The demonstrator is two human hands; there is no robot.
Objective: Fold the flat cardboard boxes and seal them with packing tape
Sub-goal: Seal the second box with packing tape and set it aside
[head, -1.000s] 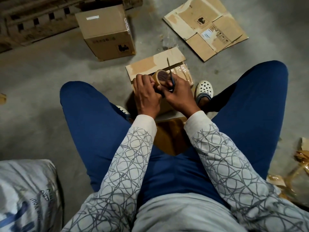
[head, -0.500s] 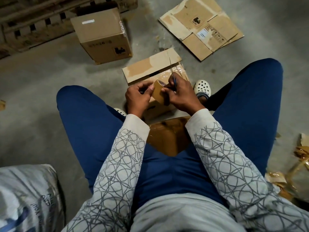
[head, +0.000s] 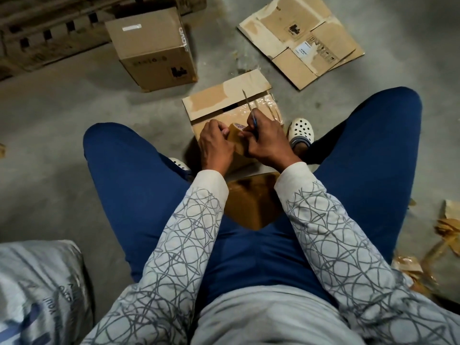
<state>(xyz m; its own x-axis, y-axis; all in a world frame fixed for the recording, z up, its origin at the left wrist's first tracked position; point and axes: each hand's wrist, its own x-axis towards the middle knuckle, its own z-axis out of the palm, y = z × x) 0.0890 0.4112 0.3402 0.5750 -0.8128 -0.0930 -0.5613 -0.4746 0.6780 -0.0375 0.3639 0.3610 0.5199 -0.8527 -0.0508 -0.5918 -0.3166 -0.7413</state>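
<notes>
A cardboard box (head: 224, 95) stands on the floor between my knees, its far flap raised and clear tape across its right side. Over it I hold a brown tape roll (head: 236, 135) edge-on between both hands. My left hand (head: 215, 145) grips the roll's left side. My right hand (head: 267, 141) pinches the roll's right side and also holds scissors (head: 249, 107) with a blue handle, blades pointing away from me. Part of the roll is hidden by my fingers.
A folded, closed box (head: 151, 46) stands at the back left beside a wooden pallet (head: 37, 33). Flat cardboard sheets (head: 301, 38) lie at the back right. A grey sack (head: 37, 290) sits by my left hip. Torn tape scraps (head: 443, 235) litter the floor on the right.
The tape roll turned from face-up to edge-on and came lower over the box. Both hands stayed on it and the scissors stayed in my right hand.
</notes>
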